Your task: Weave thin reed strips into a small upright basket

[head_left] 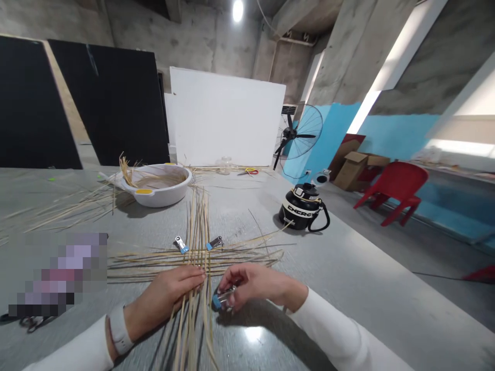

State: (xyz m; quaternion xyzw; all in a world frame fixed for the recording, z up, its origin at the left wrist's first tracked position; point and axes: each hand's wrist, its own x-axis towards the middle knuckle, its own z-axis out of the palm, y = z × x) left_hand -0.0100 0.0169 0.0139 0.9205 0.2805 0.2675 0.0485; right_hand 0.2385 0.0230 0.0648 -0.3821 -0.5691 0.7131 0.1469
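Your left hand lies palm down, fingers extended and together, on the flat strips, beside their crossing; it is unclenched, and whether the hidden thumb pinches anything you cannot tell. Your right hand grasps a blue-tipped clip between thumb and fingers, just to the right of the lengthwise strips. Its blue end points toward them; contact cannot be made out.

Position of work: the strips lie crosswise near the middle of the table, one set running toward the near edge and the far edge, the other running toward the left and right edges. Two further clips, the left-hand clip and the right-hand clip, sit on the far side of the crossing, one on each side of the lengthwise set.

Surroundings: a white basin stands toward the far edge, left of the lengthwise strips, with fibre stalks over its rim. A black jug stands by the right edge. At the far edge, note a clear jar and red-handled scissors. A pixelated item occupies the near left part.
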